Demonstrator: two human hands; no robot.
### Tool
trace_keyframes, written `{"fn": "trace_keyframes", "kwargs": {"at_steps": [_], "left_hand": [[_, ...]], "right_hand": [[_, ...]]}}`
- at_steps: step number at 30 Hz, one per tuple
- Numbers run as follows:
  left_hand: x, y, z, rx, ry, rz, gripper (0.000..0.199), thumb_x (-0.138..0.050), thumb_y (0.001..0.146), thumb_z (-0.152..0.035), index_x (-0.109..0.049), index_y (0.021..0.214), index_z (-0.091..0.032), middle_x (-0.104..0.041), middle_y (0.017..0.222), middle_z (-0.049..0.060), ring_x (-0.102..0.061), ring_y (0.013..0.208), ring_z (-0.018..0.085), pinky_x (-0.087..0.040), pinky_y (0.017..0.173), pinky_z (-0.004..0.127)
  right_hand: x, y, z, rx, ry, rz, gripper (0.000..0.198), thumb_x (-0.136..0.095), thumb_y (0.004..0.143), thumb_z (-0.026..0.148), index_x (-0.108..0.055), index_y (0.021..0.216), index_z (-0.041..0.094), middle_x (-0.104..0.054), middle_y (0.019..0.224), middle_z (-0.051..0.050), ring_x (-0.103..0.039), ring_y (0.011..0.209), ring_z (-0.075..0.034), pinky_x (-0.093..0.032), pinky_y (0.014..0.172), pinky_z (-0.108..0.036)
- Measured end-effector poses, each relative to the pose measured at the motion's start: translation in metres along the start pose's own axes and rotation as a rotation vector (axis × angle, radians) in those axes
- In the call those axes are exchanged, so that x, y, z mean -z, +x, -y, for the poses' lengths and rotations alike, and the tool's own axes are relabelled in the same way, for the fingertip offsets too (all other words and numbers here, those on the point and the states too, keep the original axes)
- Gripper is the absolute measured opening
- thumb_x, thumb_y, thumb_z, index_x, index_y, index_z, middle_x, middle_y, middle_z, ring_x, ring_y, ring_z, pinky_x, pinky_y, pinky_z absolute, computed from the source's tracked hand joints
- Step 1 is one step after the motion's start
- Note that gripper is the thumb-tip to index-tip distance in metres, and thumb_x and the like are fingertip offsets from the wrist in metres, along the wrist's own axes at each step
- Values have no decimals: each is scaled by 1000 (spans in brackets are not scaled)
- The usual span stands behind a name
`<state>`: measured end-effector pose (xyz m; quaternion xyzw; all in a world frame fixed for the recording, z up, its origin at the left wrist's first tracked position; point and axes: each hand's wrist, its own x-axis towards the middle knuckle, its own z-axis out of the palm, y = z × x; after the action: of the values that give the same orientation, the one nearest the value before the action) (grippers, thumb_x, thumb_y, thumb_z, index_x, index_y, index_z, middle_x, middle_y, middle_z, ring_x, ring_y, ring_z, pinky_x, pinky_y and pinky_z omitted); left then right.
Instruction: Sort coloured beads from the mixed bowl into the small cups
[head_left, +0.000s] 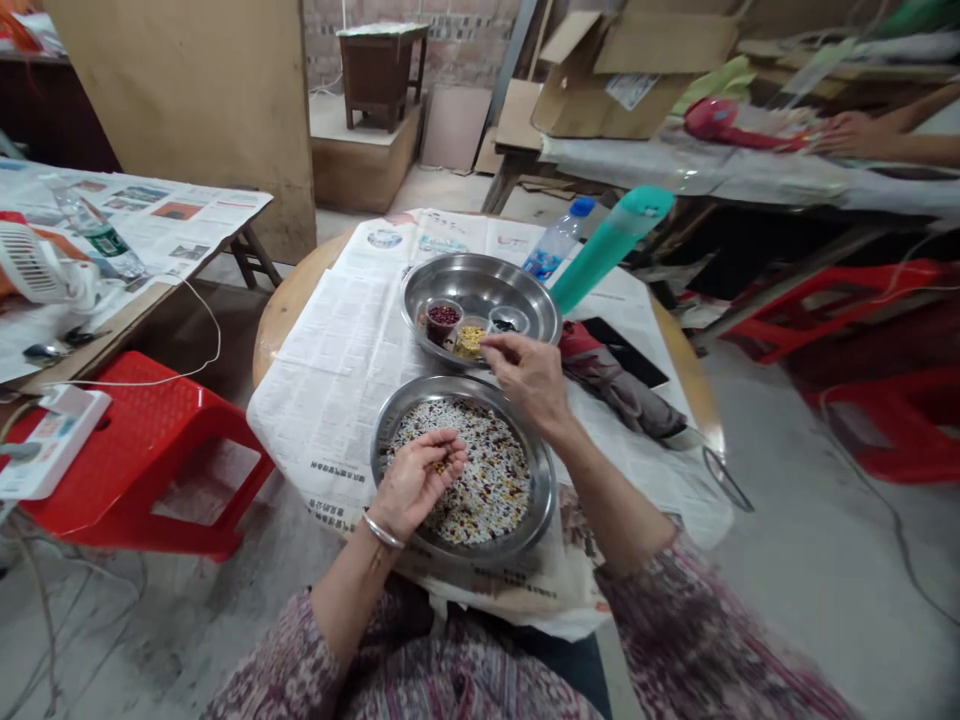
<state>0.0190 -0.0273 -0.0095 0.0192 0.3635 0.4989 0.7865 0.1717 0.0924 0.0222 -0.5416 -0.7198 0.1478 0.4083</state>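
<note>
Over the near steel basin [384,420] my left hand [420,480] is cupped, palm up, with a few small dark beans in its curled fingers. That basin holds a spread of white grains mixed with dark red, black and yellow ones [487,480]. My right hand [532,385] is pinched at the near rim of the far steel basin [487,275], beside a clear cup of yellow kernels [470,341]; whatever is between its fingertips is too small to make out. Next to it stand a cup of dark red beans [442,318] and a cup with a few black beans [508,322].
Newspaper [322,390] covers the round table. Behind the basins are a water bottle [559,238] and a green cylinder [611,250]; a dark folded umbrella-like thing [630,390] lies right. A red stool [157,440] stands left. Another person's hands [855,132] are at the back table.
</note>
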Motion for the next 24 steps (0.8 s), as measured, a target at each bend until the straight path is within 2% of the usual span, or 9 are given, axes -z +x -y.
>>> {"fn": "trace_keyframes", "kwargs": {"at_steps": [3, 5, 8, 12, 16, 18, 20, 24], "left_hand": [[2, 2, -2, 2, -43, 25, 22, -49, 82, 6, -67, 86, -7, -67, 80, 9, -65, 70, 11, -54, 69, 20], [3, 4, -4, 8, -74, 39, 19, -52, 85, 2, -67, 88, -8, -66, 80, 8, -64, 70, 10, -54, 67, 20], [2, 5, -6, 44, -115, 37, 17, -50, 91, -4, -66, 91, -7, -64, 78, 7, -62, 66, 9, -52, 59, 16], [-5, -2, -5, 106, -183, 15, 26, -41, 100, -13, -61, 85, -7, -57, 70, 4, -50, 51, 3, -33, 39, 7], [-15, -14, -4, 168, -220, -4, 36, -37, 103, -21, -50, 70, -12, -45, 61, -2, -38, 43, 2, -20, 32, 7], [-21, -15, -6, 154, -191, -41, 39, -39, 102, -23, -45, 65, -14, -44, 59, -2, -38, 43, 4, -22, 33, 9], [-30, -12, -12, 104, -161, -76, 41, -40, 101, -24, -43, 62, -15, -47, 59, 0, -44, 47, 6, -31, 37, 11], [-62, 6, -31, -63, -145, -86, 38, -41, 101, -19, -53, 65, -12, -54, 62, 3, -56, 59, 8, -50, 53, 16]], "right_hand": [[10, -53, -3, 40, -64, 78, 23, -54, 88, 28, -74, 94, 19, -77, 92, -7, -69, 80, -21, -53, 77, -35], [15, -87, -3, 89, -186, 146, 23, -51, 91, 27, -72, 96, 20, -75, 94, -8, -68, 87, -23, -52, 81, -37], [19, -125, 0, 181, -324, 200, 22, -50, 93, 23, -70, 100, 20, -73, 99, -9, -64, 93, -24, -50, 88, -39], [17, -152, 8, 179, -418, 185, 17, -52, 92, 21, -68, 99, 19, -70, 101, -10, -61, 98, -25, -49, 84, -37], [11, -164, 10, 166, -376, 158, 16, -51, 92, 21, -67, 95, 21, -70, 96, -9, -61, 95, -24, -50, 82, -37], [9, -168, 9, 156, -339, 138, 18, -50, 93, 22, -67, 96, 21, -70, 96, -9, -61, 95, -25, -50, 83, -38], [8, -172, 8, 143, -294, 106, 18, -50, 94, 23, -67, 95, 20, -70, 97, -9, -62, 95, -25, -50, 84, -38], [3, -178, 6, 139, -222, 22, 17, -51, 94, 22, -68, 94, 22, -71, 97, -7, -63, 95, -24, -49, 84, -37]]}}
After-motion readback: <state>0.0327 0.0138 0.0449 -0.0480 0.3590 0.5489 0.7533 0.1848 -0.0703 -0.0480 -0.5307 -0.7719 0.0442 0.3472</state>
